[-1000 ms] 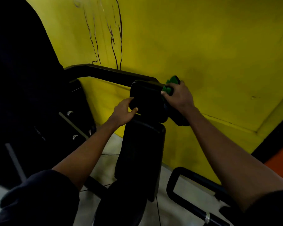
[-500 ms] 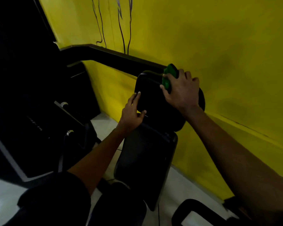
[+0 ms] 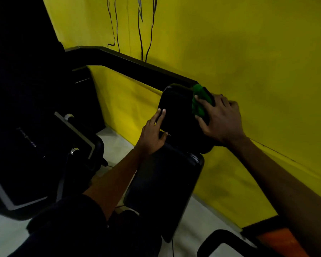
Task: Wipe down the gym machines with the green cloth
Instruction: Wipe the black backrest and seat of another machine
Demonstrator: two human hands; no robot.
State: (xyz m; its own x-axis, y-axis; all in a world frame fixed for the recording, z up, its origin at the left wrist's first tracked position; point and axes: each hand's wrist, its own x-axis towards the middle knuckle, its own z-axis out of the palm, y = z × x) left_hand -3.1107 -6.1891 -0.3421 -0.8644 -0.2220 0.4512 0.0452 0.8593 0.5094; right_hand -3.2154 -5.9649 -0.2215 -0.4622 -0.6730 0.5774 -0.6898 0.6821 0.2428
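A black padded headrest (image 3: 176, 108) tops the black back pad (image 3: 165, 186) of a gym machine, close to the yellow wall. My right hand (image 3: 220, 119) holds the bunched green cloth (image 3: 199, 101) against the headrest's upper right edge, thumb on one side and fingers curled over the far side. My left hand (image 3: 153, 134) rests on the headrest's left edge with straight fingers, thumb near the joint between the two pads. Most of the cloth is hidden under my right hand.
A black frame bar (image 3: 130, 65) runs along the yellow wall (image 3: 248, 52) behind the headrest. A dark machine with metal knobs (image 3: 72, 134) stands to the left. A black handle loop (image 3: 220, 240) and an orange pad (image 3: 280, 240) sit at the lower right. Pale floor (image 3: 111, 147) lies below.
My right hand has slid the green cloth along the headrest's top edge toward its right side. My left hand has shifted from the lower left corner up along the left edge.
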